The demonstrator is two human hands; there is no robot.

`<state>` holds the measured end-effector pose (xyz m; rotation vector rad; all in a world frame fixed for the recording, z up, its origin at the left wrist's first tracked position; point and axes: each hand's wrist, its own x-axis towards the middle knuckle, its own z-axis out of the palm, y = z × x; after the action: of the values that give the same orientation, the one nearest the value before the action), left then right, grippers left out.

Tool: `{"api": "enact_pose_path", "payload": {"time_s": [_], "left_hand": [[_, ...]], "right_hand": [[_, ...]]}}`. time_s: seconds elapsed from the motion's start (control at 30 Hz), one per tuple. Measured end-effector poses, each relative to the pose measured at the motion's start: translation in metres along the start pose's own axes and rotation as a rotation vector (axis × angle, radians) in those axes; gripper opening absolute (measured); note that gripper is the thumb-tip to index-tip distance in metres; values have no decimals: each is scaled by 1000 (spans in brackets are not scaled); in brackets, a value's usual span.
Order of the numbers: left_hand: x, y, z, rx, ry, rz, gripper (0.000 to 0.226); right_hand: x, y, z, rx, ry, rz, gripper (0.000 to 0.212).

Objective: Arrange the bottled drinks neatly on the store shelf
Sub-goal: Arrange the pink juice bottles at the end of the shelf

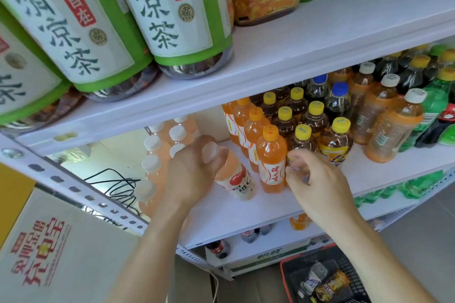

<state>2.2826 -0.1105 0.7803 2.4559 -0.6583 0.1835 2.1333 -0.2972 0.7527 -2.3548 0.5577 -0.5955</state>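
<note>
Forearms reach in from the bottom of the view toward the middle shelf (246, 211). The left hand (194, 174) has its fingers wrapped over the white cap and neck of a pink drink bottle (236, 179), which stands on the shelf, leaning right toward the front orange bottle (272, 160). The right hand (317, 179) has its fingers curled onto the lower part of a yellow-capped tea bottle (301, 140) just beside that orange one; how firmly it grips cannot be told. To do this step well, the person should probably stand the pink bottle upright and slide it left against the pink row (157, 155), label forward, while the other hand steadies the neighbours so none topples. Behind, four orange-capped bottles form one file, and about eight yellow-capped tea bottles show in files beside them; roughly eight white-capped pink bottles wait at the left. Two blue-capped bottles (338, 98) stand further back.
</note>
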Motion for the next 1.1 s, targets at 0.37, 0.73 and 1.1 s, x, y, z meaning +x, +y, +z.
{"api": "enact_pose_path", "payload": {"time_s": [0.37, 0.73, 1.1], "left_hand": [[103, -18, 70, 204, -66, -125, 46], [147, -18, 80, 231, -71, -250, 33], [85, -15, 29, 169, 75, -71, 52]], "right_hand": [[34, -8, 17, -135, -77, -140, 66], [37, 1, 28, -71, 72, -189, 57], [16, 6, 30, 82, 105, -146, 59]]}}
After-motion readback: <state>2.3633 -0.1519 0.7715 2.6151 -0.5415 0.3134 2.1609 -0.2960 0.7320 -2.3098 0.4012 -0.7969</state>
